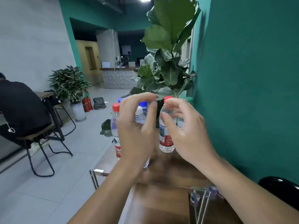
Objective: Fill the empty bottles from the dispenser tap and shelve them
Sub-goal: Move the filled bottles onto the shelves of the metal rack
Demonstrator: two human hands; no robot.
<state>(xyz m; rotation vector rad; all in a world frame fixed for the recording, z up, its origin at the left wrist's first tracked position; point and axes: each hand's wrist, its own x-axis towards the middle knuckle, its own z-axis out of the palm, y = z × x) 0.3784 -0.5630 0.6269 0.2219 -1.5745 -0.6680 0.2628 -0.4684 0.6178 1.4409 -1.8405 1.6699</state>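
two bare hands reach out over a brown wooden table top [169,199] with a shiny metal frame [95,175]. the left hand [137,130] is curled around a clear plastic bottle with a blue cap [142,110], with the fingers arched over the top of it and the thumb up near the cap. the hand hides most of this bottle, so i cannot tell if it really grips it tight. the right hand [184,125] has its fingers bent around a clear plastic bottle with a red cap and a red label [165,139]. this bottle stands upright on the table, and the fingertips [168,101] sit near its cap.

another clear bottle with a red cap [115,125] stands just left of the left hand. a second blue cap [121,99] peeks up behind the hands.

a big green leafy plant [168,50] stands behind the bottles, next to a teal wall [242,78]. on the left, a person in dark clothes [21,107] sits on a black metal chair [42,147]. two red fire extinguishers [87,103] stand on the floor far back.
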